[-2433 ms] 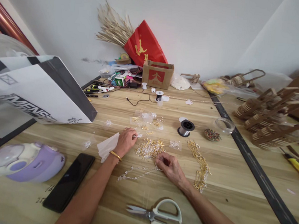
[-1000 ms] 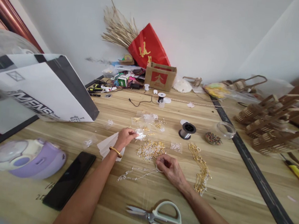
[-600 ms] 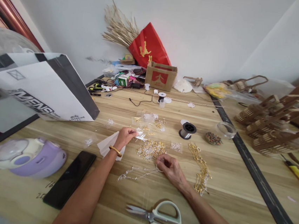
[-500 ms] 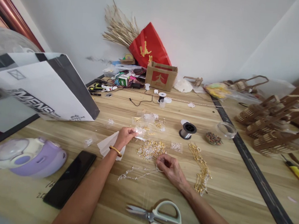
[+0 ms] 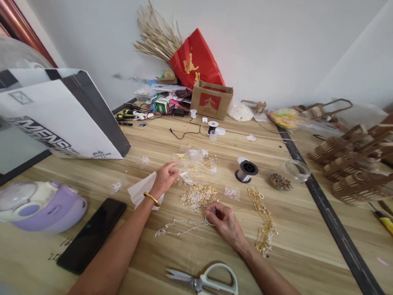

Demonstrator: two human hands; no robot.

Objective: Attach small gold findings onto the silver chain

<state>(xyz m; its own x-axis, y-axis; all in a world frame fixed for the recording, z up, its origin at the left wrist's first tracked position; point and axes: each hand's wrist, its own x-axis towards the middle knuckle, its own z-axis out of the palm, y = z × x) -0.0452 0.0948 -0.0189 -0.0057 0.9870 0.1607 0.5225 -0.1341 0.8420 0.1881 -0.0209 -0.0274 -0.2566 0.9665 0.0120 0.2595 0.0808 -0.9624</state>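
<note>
My left hand (image 5: pixel 164 179) rests on the wooden table (image 5: pixel 186 253), its fingers pinched on a small clear plastic packet (image 5: pixel 186 176) of tiny parts. A gold bangle circles that wrist. My right hand (image 5: pixel 222 219) lies closed, pinching the end of a silvery beaded chain (image 5: pixel 178 227) that trails to the left. Between the hands sits a heap of silver and gold findings (image 5: pixel 198 196). A gold chain (image 5: pixel 265 221) runs along the table right of my right hand. A white tissue (image 5: pixel 141 189) lies under my left wrist.
Scissors (image 5: pixel 209 288) lie near the front edge. A black phone (image 5: pixel 92 235) and a purple device (image 5: pixel 36 204) sit at the left, with a white shopping bag (image 5: pixel 56 120) behind. A thread spool (image 5: pixel 245 171), a bead dish (image 5: pixel 279 181) and wooden baskets (image 5: pixel 358 158) stand to the right.
My left hand has lifted a small clear packet from the table and shifted it slightly away. My right hand has kept still on the silvery chain.
</note>
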